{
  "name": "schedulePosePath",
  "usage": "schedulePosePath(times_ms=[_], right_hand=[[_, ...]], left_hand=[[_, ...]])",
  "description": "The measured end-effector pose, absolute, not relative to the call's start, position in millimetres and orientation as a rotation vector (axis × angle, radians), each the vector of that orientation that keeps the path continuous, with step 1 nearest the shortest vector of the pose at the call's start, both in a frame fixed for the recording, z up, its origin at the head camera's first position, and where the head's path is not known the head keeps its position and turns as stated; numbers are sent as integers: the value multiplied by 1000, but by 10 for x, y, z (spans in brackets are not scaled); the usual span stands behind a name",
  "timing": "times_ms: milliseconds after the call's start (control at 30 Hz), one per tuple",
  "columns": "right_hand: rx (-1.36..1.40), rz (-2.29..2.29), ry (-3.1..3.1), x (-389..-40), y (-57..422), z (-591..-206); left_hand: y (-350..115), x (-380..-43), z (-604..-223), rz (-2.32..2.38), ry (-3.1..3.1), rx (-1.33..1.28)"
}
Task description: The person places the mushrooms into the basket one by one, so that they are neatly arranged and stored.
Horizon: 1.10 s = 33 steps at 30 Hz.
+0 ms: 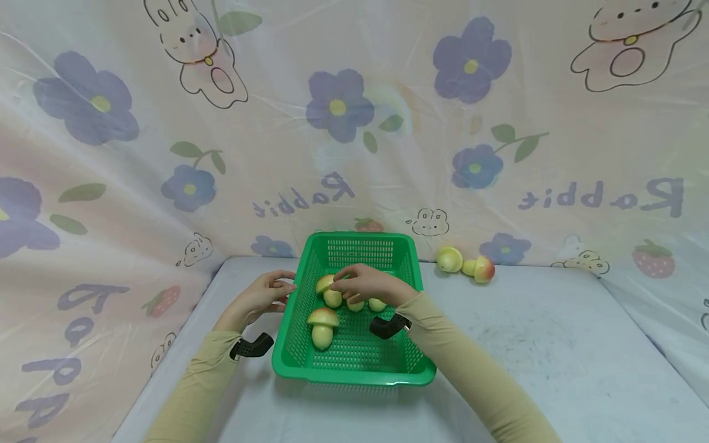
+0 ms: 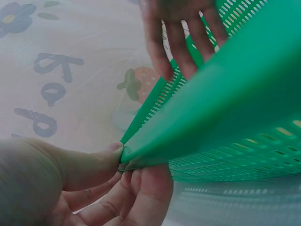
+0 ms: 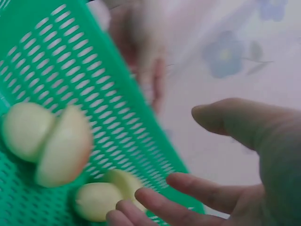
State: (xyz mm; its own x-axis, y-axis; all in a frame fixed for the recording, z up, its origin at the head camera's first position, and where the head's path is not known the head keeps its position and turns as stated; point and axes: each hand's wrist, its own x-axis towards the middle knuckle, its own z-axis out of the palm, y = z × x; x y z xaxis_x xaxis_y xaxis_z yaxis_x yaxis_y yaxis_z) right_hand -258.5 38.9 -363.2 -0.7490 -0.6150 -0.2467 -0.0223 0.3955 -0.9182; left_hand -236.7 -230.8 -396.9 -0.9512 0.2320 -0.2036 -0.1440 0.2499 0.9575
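Note:
A green perforated plastic basket [image 1: 354, 373] stands on the table. My left hand [image 1: 257, 300] pinches its left rim between thumb and fingers, as the left wrist view shows at the rim's corner [image 2: 141, 151]. Inside lie several yellow-green toy mushrooms with reddish caps; one mushroom [image 1: 323, 327] is nearer the front, another mushroom [image 1: 332, 298] behind it. My right hand [image 1: 368, 284] hovers over the basket and partly hides the mushrooms at the back. In the right wrist view its thumb and fingers [image 3: 195, 186] are spread apart, holding nothing, near a mushroom [image 3: 96, 202].
To the right of the basket, a round-looking mushroom [image 1: 449, 259] and a mushroom with a red-tinged cap [image 1: 483, 269] lie at the table's back edge. A patterned curtain [image 1: 388, 160] hangs behind and on the left. The white tabletop [image 1: 532, 344] extends to the right.

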Motion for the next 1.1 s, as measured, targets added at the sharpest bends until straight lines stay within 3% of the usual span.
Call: schedulePosePath(times_ms=[300,633,1100], right_hand=[[-578,-1583,1989,-2597,869,-3261],[-598,-1730,1956,-2595,1519,-3122],[-396,-1762,2179,-2651,2577,-3376]], left_hand=[[-2315,-2368,-3971,1743,2226,92],[-2319,-2373,-3970,1735,2226,91],[-2320,-2358,-3961,1725,2235,102]])
